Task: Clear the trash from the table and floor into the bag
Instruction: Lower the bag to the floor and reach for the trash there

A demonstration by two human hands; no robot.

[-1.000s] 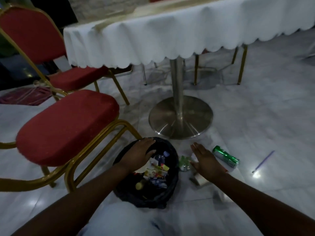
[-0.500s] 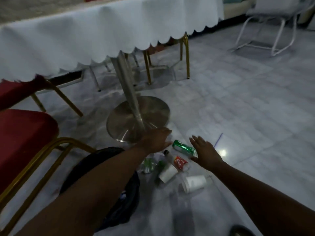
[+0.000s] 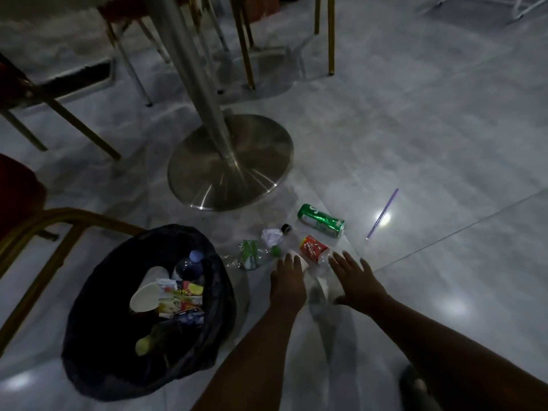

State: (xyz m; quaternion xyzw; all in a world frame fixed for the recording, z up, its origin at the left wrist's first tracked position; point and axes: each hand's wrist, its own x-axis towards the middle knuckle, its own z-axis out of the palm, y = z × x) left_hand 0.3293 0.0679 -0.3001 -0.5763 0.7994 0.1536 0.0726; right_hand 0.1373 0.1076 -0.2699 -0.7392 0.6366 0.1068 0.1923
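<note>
A black trash bag (image 3: 98, 336) stands open on the floor at lower left, holding cups, wrappers and bottles. Right of it lies a cluster of litter: a green can (image 3: 321, 221), a clear bottle with a red label (image 3: 312, 249), crumpled white paper (image 3: 272, 236), a squashed clear bottle with a green label (image 3: 250, 255) and a white cup (image 3: 323, 287). My left hand (image 3: 287, 277) lies with straight fingers over another white cup (image 3: 303, 263). My right hand (image 3: 354, 275) is spread flat beside the red-label bottle, over the lower cup.
A purple straw (image 3: 382, 213) lies on the tiles to the right. The steel table base (image 3: 231, 161) and its pole stand just behind the litter. A red chair with gold legs (image 3: 38, 221) crowds the bag's left side. More chair legs stand farther back.
My left hand left the bag's rim and came across to the litter. Both hands dropped lower onto the cups and bottle. The view tilted down toward the floor.
</note>
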